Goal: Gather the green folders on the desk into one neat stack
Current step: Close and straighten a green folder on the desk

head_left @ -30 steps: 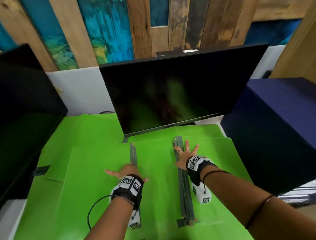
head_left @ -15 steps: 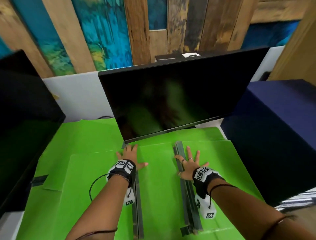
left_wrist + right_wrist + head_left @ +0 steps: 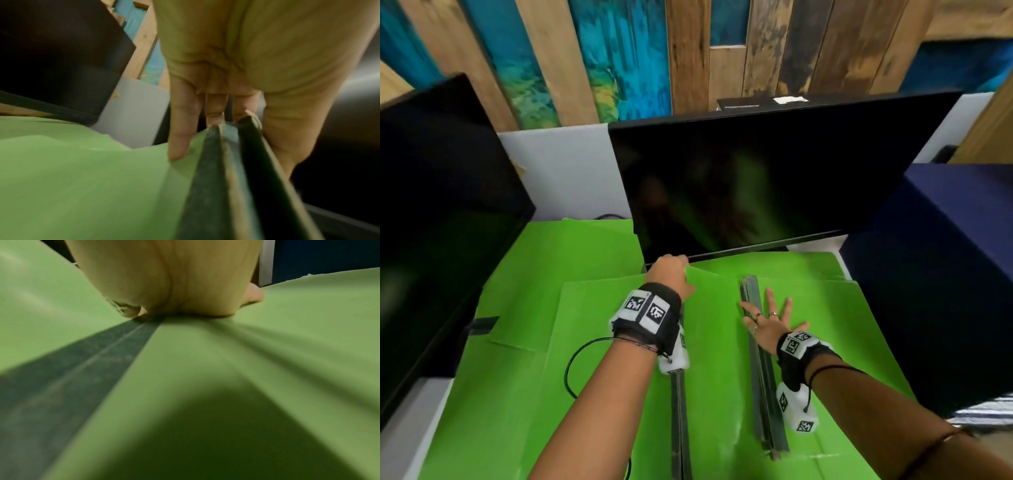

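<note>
Several green folders (image 3: 592,325) with dark spines lie overlapping across the desk. My left hand (image 3: 669,274) grips the far end of one folder (image 3: 715,359) by its dark spine (image 3: 677,411), just under the monitor's lower edge, and the corner there is lifted. The left wrist view shows my left hand (image 3: 216,113) with fingers (image 3: 180,129) curled over the spine's end (image 3: 216,178) and the thumb on the other side. My right hand (image 3: 770,318) lies flat with fingers spread beside the right spine (image 3: 763,394). In the right wrist view its palm (image 3: 164,280) presses on a folder (image 3: 267,353).
A black monitor (image 3: 774,178) stands over the folders' far edge and a second dark screen (image 3: 438,222) flanks the left side. A dark blue block (image 3: 945,274) borders the right. White desk (image 3: 410,428) shows at the lower left. A cable (image 3: 606,216) lies behind.
My left hand slid forward along the spine to the folder's far edge and took hold of it, raising that corner. My right hand stayed flat in much the same spot.
</note>
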`<state>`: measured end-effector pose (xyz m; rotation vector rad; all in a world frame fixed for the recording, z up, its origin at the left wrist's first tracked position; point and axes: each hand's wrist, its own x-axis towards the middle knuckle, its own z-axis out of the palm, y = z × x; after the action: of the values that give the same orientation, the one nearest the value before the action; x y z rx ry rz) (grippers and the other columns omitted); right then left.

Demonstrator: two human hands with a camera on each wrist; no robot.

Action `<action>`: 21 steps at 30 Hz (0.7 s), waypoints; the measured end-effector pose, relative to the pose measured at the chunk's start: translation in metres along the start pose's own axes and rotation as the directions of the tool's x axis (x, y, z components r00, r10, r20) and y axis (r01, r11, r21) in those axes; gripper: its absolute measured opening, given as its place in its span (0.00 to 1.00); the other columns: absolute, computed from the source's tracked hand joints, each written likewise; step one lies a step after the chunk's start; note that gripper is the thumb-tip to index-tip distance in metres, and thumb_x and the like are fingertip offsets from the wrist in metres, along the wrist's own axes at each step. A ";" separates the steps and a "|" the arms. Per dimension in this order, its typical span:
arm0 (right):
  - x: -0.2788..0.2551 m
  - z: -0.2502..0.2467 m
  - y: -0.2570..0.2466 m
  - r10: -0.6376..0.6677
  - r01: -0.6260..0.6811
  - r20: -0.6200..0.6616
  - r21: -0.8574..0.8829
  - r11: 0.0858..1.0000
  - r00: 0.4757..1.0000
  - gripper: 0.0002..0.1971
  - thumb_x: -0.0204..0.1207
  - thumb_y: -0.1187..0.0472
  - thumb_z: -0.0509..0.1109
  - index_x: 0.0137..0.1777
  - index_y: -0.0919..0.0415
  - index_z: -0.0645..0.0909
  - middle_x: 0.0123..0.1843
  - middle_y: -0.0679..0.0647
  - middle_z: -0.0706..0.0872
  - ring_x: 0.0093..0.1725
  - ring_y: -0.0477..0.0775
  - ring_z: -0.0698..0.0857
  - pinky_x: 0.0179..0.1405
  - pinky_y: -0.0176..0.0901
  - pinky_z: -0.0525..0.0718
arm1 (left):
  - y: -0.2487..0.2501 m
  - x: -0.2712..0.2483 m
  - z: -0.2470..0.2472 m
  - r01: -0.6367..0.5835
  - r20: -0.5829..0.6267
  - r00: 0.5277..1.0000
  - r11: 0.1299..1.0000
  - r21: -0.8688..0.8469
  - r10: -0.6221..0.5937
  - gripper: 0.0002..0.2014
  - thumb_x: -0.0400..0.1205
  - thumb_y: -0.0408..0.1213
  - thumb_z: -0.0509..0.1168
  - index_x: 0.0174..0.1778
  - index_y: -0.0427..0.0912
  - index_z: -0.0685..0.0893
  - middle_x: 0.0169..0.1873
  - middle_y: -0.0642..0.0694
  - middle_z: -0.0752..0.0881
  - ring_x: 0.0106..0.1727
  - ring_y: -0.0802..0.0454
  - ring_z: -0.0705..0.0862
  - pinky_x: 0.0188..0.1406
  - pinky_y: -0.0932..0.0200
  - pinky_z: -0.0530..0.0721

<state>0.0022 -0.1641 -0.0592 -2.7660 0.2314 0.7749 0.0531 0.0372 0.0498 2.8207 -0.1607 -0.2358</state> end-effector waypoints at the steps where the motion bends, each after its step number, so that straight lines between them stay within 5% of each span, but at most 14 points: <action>1: -0.002 -0.001 0.000 0.003 -0.003 0.004 0.020 1.000 1.000 0.22 0.83 0.40 0.39 0.75 0.23 0.42 0.81 0.47 0.24 0.78 0.69 0.26 0.65 0.89 0.40 | 0.012 -0.007 -0.009 -0.037 -0.020 0.999 0.999 -0.026 0.037 0.19 0.75 0.36 0.70 0.62 0.38 0.80 0.59 0.37 0.81 0.62 0.41 0.80 0.60 0.52 0.80; 4: -0.002 -0.002 0.002 -0.006 0.008 -0.023 0.080 0.997 1.000 0.22 0.81 0.36 0.34 0.75 0.23 0.42 0.80 0.45 0.25 0.78 0.68 0.26 0.65 0.88 0.37 | 0.043 -0.027 -0.028 -0.121 -0.074 0.991 0.983 -0.138 0.111 0.15 0.73 0.31 0.70 0.55 0.36 0.81 0.60 0.38 0.75 0.59 0.40 0.81 0.58 0.53 0.79; 8: 0.002 -0.003 0.012 -0.042 0.044 -0.019 0.193 0.980 0.999 0.28 0.73 0.28 0.28 0.74 0.21 0.47 0.77 0.39 0.25 0.77 0.67 0.24 0.68 0.85 0.31 | 0.075 -0.064 -0.044 -0.179 -0.116 0.982 0.938 -0.298 0.150 0.15 0.75 0.26 0.67 0.56 0.37 0.74 0.77 0.34 0.58 0.71 0.34 0.72 0.64 0.53 0.76; 11: 0.024 -0.002 0.023 -0.090 0.075 0.012 0.458 0.886 0.996 0.40 0.53 0.14 0.29 0.69 0.15 0.53 0.82 0.42 0.33 0.80 0.61 0.28 0.74 0.74 0.28 | 0.076 -0.085 -0.055 -0.249 -0.189 0.964 0.877 -0.411 0.185 0.22 0.74 0.26 0.67 0.62 0.40 0.70 0.53 0.40 0.78 0.57 0.42 0.80 0.42 0.62 0.75; 13: 0.019 -0.016 0.019 -0.061 0.055 -0.009 0.592 0.804 0.998 0.46 0.59 0.15 0.34 0.78 0.31 0.53 0.85 0.50 0.41 0.83 0.59 0.35 0.77 0.68 0.29 | 0.071 -0.096 -0.066 -0.259 -0.209 0.962 0.821 -0.510 0.174 0.32 0.72 0.27 0.70 0.71 0.42 0.67 0.40 0.46 0.80 0.48 0.47 0.82 0.39 0.63 0.76; 15: -0.012 -0.042 0.001 -0.075 0.057 -0.007 0.715 0.696 0.997 0.51 0.61 0.17 0.36 0.82 0.43 0.53 0.85 0.55 0.44 0.84 0.59 0.40 0.79 0.65 0.33 | 0.069 -0.106 -0.078 -0.278 -0.200 0.960 0.739 -0.614 0.194 0.41 0.67 0.32 0.73 0.77 0.44 0.63 0.47 0.42 0.85 0.50 0.47 0.85 0.51 0.53 0.85; 17: -0.029 -0.061 -0.010 -0.151 0.075 0.007 0.844 0.532 0.989 0.64 0.45 0.12 0.34 0.81 0.46 0.55 0.85 0.56 0.48 0.84 0.59 0.45 0.79 0.67 0.38 | 0.072 -0.118 -0.092 -0.321 -0.240 0.947 0.662 -0.677 0.214 0.43 0.64 0.35 0.73 0.77 0.42 0.65 0.61 0.38 0.85 0.61 0.45 0.85 0.65 0.45 0.82; 19: -0.049 -0.075 -0.025 -0.195 0.021 0.047 0.942 0.334 0.980 0.57 0.58 0.17 0.31 0.80 0.54 0.61 0.82 0.59 0.62 0.82 0.60 0.58 0.79 0.66 0.51 | 0.079 -0.128 -0.107 -0.397 -0.314 0.918 0.561 -0.726 0.243 0.36 0.69 0.27 0.74 0.74 0.39 0.71 0.62 0.40 0.85 0.62 0.50 0.84 0.69 0.53 0.80; 21: -0.062 -0.088 -0.032 -0.240 0.003 0.021 0.995 0.098 0.971 0.46 0.70 0.25 0.32 0.66 0.56 0.75 0.66 0.58 0.82 0.65 0.61 0.79 0.64 0.62 0.74 | 0.088 -0.138 -0.121 -0.483 -0.379 0.875 0.474 -0.736 0.303 0.30 0.72 0.19 0.70 0.71 0.37 0.75 0.60 0.43 0.85 0.61 0.55 0.84 0.67 0.62 0.80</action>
<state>-0.0001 -0.1535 0.0528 -1.2995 0.3182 0.4727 -0.0679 0.0073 0.2105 1.7669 -0.5122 0.0833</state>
